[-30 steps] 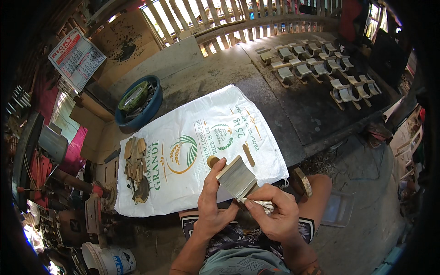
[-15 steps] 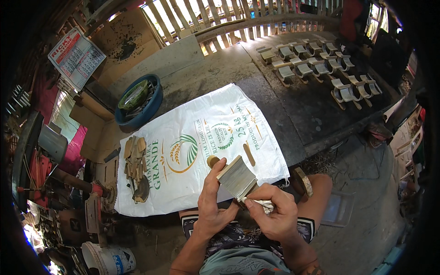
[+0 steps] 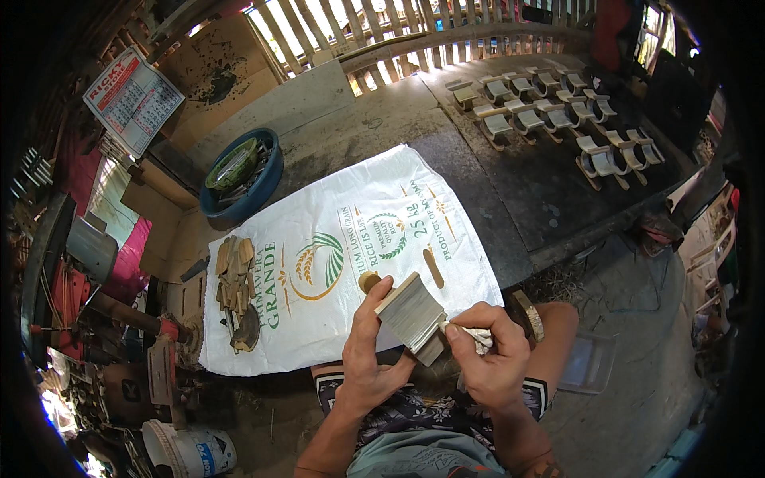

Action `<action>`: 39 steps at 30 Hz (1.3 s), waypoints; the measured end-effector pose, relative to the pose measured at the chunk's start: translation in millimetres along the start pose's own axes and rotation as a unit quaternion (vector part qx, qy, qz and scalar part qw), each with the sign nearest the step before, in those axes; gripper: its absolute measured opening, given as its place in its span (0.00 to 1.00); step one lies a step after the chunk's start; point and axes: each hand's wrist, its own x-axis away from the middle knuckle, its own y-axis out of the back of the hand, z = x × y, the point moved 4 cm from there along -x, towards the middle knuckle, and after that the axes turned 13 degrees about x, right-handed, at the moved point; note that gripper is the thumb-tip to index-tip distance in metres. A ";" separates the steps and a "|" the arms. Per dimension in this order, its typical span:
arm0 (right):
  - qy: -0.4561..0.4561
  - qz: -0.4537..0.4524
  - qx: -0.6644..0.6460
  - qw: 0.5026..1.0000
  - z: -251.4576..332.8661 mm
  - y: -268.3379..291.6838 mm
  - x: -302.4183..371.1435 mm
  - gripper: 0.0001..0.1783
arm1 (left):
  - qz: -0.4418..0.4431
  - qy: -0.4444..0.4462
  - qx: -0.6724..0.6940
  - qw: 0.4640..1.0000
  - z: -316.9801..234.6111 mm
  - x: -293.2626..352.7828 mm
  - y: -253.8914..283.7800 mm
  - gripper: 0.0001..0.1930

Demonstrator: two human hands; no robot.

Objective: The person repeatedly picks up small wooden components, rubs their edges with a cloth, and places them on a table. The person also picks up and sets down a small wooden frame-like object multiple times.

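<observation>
My left hand [image 3: 365, 350] is closed round a piece of split bamboo [image 3: 410, 315], holding it tilted above the near edge of a white woven sack [image 3: 319, 211]. A round-ended strip [image 3: 368, 280] sticks out past my left fingertips. Between the thumb and fingers of my right hand [image 3: 496, 358] is a crumpled white cloth [image 3: 478, 339], its tip against the bamboo's right edge. A small bamboo strip [image 3: 433, 268] lies on the sack just beyond the held piece. At the sack's left end is a pile of bamboo strips [image 3: 234, 275].
Rows of similar bamboo pieces on strip feet [image 3: 527, 121] stand at the far right of the dark table [image 3: 526, 207]. Behind the sack is a blue basin [image 3: 271, 179] with a green container inside. A white bucket [image 3: 199, 450] is at lower left, a clear plastic tub [image 3: 586, 362] at right.
My right hand and the cloth have moved up and right along the bamboo's edge, uncovering its lower corner. My left hand keeps its hold, almost unmoved.
</observation>
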 end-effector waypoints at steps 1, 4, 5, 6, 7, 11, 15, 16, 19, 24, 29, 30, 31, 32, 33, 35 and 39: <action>-0.004 -0.002 -0.001 1.000 -0.4 0.4 -0.2 0.04 | 0.000 -0.006 -0.001 1.000 -0.4 0.1 0.0 0.47; 0.002 -0.016 0.003 1.000 -0.5 0.6 -2.1 0.04 | -0.003 0.005 0.006 1.000 0.1 1.1 0.8 0.47; 0.008 -0.023 0.000 1.000 -0.4 0.6 -2.7 0.04 | -0.003 0.004 0.003 1.000 0.1 1.2 1.2 0.47; -0.001 -0.022 0.000 1.000 -1.3 -0.1 -2.9 0.04 | -0.002 0.001 0.004 1.000 0.1 1.1 1.8 0.47; -0.010 -0.024 -0.004 1.000 -2.2 -0.6 -2.8 0.03 | 0.002 -0.001 0.006 1.000 0.0 1.1 2.2 0.47; -0.017 -0.005 0.031 0.999 -8.8 -2.4 -3.4 0.05 | 0.022 -0.011 -0.037 0.999 0.3 2.2 4.5 0.55; 0.097 0.011 0.270 0.958 -25.2 -1.3 -20.4 0.05 | -0.030 0.059 -0.057 0.996 7.7 8.5 20.1 0.47; 0.092 0.010 0.308 0.947 -37.2 -2.6 -31.4 0.06 | -0.047 0.092 -0.041 0.994 11.1 11.2 26.5 0.45; 0.095 0.040 0.465 0.879 -72.8 -3.2 -61.1 0.07 | -0.111 0.338 0.352 0.865 32.6 27.0 44.9 0.41; 0.129 0.090 0.502 0.850 -109.9 -38.4 -75.1 0.09 | -0.089 0.264 0.387 0.879 30.1 35.9 51.0 0.29; 0.033 0.120 0.460 0.879 -119.4 -61.5 -70.6 0.11 | -0.103 0.252 0.184 0.944 32.0 33.8 58.5 0.18; -0.010 0.112 0.365 0.924 -117.2 -52.0 -67.1 0.12 | -0.090 0.255 0.146 0.952 31.9 32.1 63.1 0.17; -0.058 0.105 0.267 0.956 -114.5 -40.2 -61.3 0.14 | -0.077 0.260 0.108 0.956 31.9 30.5 67.8 0.16; -0.137 0.148 0.108 0.974 -113.5 -30.4 -54.8 0.15 | -0.093 0.257 0.122 0.954 32.9 27.8 71.1 0.16; -0.165 0.147 -0.005 0.975 -107.6 -22.9 -47.4 0.16 | -0.076 0.251 0.117 0.958 32.6 24.7 72.9 0.16; -0.204 0.132 -0.237 0.941 -94.7 -7.8 -34.2 0.19 | -0.039 0.238 0.098 0.965 32.0 16.6 72.6 0.18; -0.206 0.184 -0.337 0.900 -71.4 6.1 -22.1 0.22 | -0.010 0.220 0.147 0.964 25.9 -0.2 56.3 0.21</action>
